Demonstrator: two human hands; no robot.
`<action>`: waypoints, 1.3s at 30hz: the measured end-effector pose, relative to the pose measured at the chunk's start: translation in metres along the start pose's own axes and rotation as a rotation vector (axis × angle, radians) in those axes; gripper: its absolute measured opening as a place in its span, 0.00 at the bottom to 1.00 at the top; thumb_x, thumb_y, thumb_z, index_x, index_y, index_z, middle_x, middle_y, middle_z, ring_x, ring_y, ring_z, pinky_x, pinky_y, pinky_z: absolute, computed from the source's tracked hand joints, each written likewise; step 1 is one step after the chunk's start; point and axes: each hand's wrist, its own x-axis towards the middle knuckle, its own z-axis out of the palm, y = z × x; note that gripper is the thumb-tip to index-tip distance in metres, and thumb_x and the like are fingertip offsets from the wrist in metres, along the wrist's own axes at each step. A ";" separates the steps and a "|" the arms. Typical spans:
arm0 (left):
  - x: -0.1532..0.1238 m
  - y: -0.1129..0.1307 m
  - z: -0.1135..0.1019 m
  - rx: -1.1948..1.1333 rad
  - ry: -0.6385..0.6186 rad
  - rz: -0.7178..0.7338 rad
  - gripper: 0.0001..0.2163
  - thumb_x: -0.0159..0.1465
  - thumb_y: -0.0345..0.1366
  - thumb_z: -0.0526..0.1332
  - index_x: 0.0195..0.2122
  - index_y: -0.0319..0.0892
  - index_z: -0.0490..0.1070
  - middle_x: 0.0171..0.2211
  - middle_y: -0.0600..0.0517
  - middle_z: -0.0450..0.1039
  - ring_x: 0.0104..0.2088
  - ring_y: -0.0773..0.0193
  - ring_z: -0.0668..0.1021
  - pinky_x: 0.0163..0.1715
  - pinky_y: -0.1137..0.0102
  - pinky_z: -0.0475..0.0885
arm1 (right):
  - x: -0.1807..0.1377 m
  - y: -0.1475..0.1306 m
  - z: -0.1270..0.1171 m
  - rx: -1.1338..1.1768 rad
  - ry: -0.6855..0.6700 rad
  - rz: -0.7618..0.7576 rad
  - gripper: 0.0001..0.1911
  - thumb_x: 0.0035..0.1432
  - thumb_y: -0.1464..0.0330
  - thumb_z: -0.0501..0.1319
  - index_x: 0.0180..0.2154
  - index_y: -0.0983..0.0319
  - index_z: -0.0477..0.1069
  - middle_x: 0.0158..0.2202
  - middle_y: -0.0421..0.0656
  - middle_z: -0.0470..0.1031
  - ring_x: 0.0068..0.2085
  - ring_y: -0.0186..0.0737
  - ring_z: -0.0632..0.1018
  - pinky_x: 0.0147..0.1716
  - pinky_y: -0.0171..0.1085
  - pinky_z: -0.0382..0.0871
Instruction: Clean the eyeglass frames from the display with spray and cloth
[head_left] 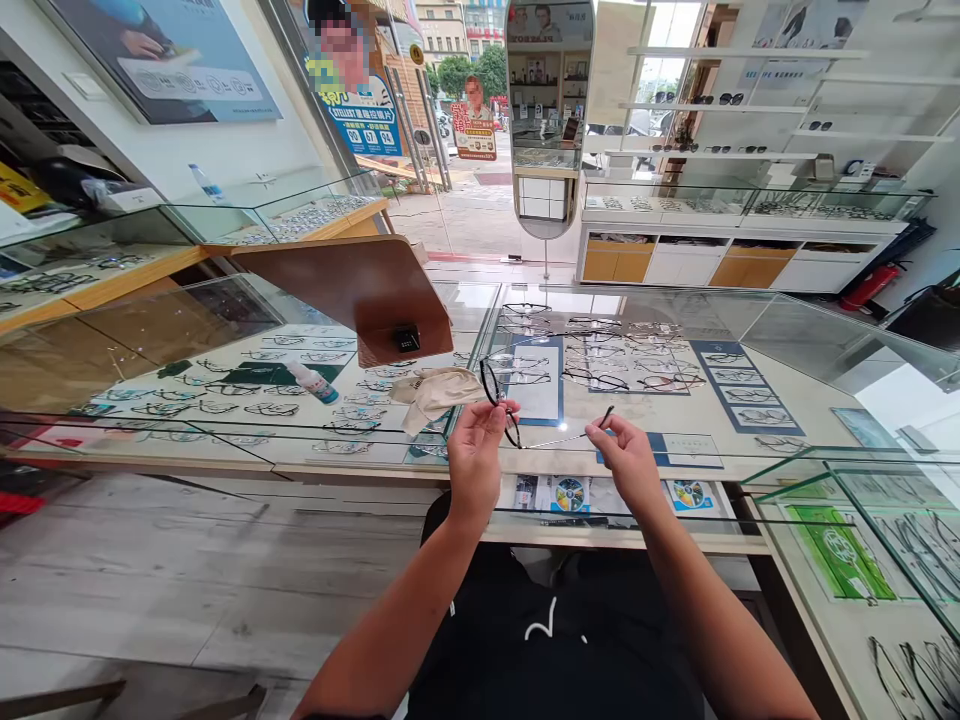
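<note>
Right of the crumpled beige cloth point(435, 394), the left hand point(475, 455) pinched black, round-rimmed eyeglasses point(490, 383), the right hand point(631, 458) their temple tip point(607, 413); gentle holding seemed best.

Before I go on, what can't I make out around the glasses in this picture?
All in the head view:
Glasses: part of the front is hidden by the left hand; part of one temple by the right hand.
Spray bottle: label too small to read.
Beige cloth: hides whatever lies beneath.
Red item: cut off by the left edge.
</note>
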 end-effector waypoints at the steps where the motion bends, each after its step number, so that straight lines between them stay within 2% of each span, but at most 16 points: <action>1: 0.000 -0.001 0.000 0.002 0.011 0.011 0.18 0.64 0.53 0.76 0.41 0.44 0.80 0.43 0.47 0.85 0.46 0.58 0.86 0.49 0.64 0.81 | 0.000 0.001 0.000 0.016 -0.003 0.018 0.24 0.59 0.44 0.69 0.35 0.58 0.70 0.18 0.27 0.48 0.22 0.30 0.47 0.25 0.37 0.38; 3: -0.001 -0.001 0.000 0.039 -0.005 0.032 0.16 0.65 0.51 0.75 0.41 0.44 0.80 0.43 0.47 0.85 0.47 0.58 0.86 0.49 0.64 0.81 | -0.002 0.003 -0.001 0.024 0.018 0.030 0.26 0.58 0.43 0.70 0.33 0.57 0.69 0.17 0.27 0.49 0.22 0.30 0.47 0.25 0.36 0.38; 7: -0.001 0.002 -0.002 0.141 -0.062 0.074 0.13 0.68 0.49 0.74 0.42 0.44 0.80 0.44 0.46 0.84 0.50 0.56 0.86 0.54 0.62 0.80 | -0.009 0.000 -0.006 -0.018 0.177 -0.061 0.27 0.62 0.44 0.69 0.30 0.56 0.62 0.17 0.27 0.49 0.22 0.30 0.47 0.24 0.36 0.40; 9: -0.002 0.005 0.000 0.169 -0.087 0.075 0.14 0.67 0.49 0.74 0.40 0.44 0.80 0.44 0.46 0.83 0.51 0.54 0.86 0.54 0.61 0.81 | -0.014 -0.005 -0.006 -0.074 0.221 -0.175 0.23 0.66 0.47 0.68 0.31 0.56 0.65 0.18 0.28 0.50 0.22 0.32 0.51 0.24 0.36 0.45; 11: -0.005 0.007 0.004 0.193 -0.142 0.056 0.14 0.66 0.49 0.75 0.38 0.45 0.80 0.46 0.45 0.82 0.51 0.54 0.85 0.52 0.62 0.81 | -0.020 -0.010 -0.003 -0.187 0.202 -0.322 0.16 0.68 0.53 0.67 0.36 0.57 0.72 0.21 0.31 0.56 0.23 0.35 0.59 0.26 0.37 0.55; 13: -0.008 0.007 0.009 0.209 -0.214 0.030 0.13 0.66 0.49 0.75 0.37 0.45 0.81 0.48 0.45 0.81 0.51 0.55 0.84 0.52 0.63 0.81 | -0.025 -0.016 0.003 -0.327 0.143 -0.458 0.10 0.68 0.58 0.67 0.45 0.57 0.79 0.29 0.38 0.70 0.32 0.40 0.72 0.34 0.39 0.67; 15: -0.013 0.005 0.013 0.196 -0.276 -0.009 0.12 0.66 0.48 0.75 0.36 0.45 0.81 0.49 0.45 0.81 0.53 0.54 0.83 0.53 0.63 0.81 | -0.027 -0.018 0.009 -0.422 0.076 -0.536 0.15 0.68 0.61 0.68 0.54 0.54 0.80 0.44 0.46 0.79 0.47 0.48 0.80 0.43 0.44 0.75; 17: -0.017 0.003 0.015 0.158 -0.328 -0.068 0.11 0.65 0.47 0.75 0.37 0.45 0.82 0.51 0.44 0.81 0.56 0.53 0.83 0.55 0.61 0.80 | -0.026 -0.016 0.013 -0.449 0.022 -0.561 0.19 0.69 0.63 0.67 0.60 0.51 0.78 0.55 0.48 0.80 0.57 0.52 0.80 0.51 0.48 0.77; 19: -0.019 0.001 0.016 0.125 -0.375 -0.129 0.11 0.64 0.46 0.76 0.37 0.45 0.82 0.54 0.44 0.81 0.58 0.51 0.82 0.57 0.59 0.80 | -0.025 -0.011 0.015 -0.430 -0.014 -0.575 0.19 0.71 0.63 0.66 0.61 0.50 0.77 0.59 0.48 0.80 0.61 0.52 0.79 0.57 0.51 0.77; 23: -0.019 0.002 0.016 0.083 -0.402 -0.179 0.10 0.62 0.45 0.77 0.36 0.46 0.84 0.56 0.43 0.81 0.62 0.48 0.80 0.60 0.56 0.79 | -0.024 -0.003 0.015 -0.385 -0.034 -0.582 0.15 0.72 0.63 0.66 0.58 0.51 0.79 0.62 0.48 0.81 0.63 0.52 0.80 0.64 0.54 0.74; 29: -0.018 0.005 0.016 0.085 -0.363 -0.198 0.09 0.59 0.45 0.79 0.35 0.48 0.88 0.57 0.43 0.83 0.64 0.46 0.80 0.62 0.53 0.79 | -0.025 -0.006 0.019 -0.370 -0.052 -0.543 0.15 0.71 0.63 0.67 0.57 0.52 0.81 0.62 0.48 0.82 0.63 0.51 0.81 0.64 0.53 0.75; 32: -0.017 0.005 0.016 0.107 -0.369 -0.208 0.09 0.59 0.46 0.79 0.35 0.48 0.89 0.57 0.41 0.83 0.64 0.43 0.81 0.62 0.50 0.80 | -0.025 -0.008 0.021 -0.354 -0.063 -0.531 0.15 0.71 0.64 0.67 0.57 0.53 0.81 0.59 0.48 0.84 0.60 0.51 0.82 0.62 0.52 0.77; 36: -0.018 0.006 0.013 0.148 -0.416 -0.208 0.11 0.63 0.49 0.76 0.39 0.49 0.89 0.59 0.40 0.82 0.66 0.42 0.79 0.66 0.48 0.77 | -0.025 -0.006 0.023 -0.343 -0.046 -0.512 0.13 0.72 0.62 0.65 0.54 0.54 0.81 0.53 0.48 0.87 0.53 0.51 0.85 0.56 0.50 0.80; 39: -0.020 0.014 0.009 0.251 -0.467 -0.135 0.11 0.68 0.48 0.71 0.45 0.51 0.89 0.62 0.41 0.81 0.69 0.43 0.76 0.71 0.47 0.72 | -0.025 -0.004 0.023 -0.350 -0.049 -0.495 0.12 0.72 0.62 0.65 0.54 0.54 0.81 0.53 0.47 0.87 0.53 0.50 0.85 0.56 0.50 0.79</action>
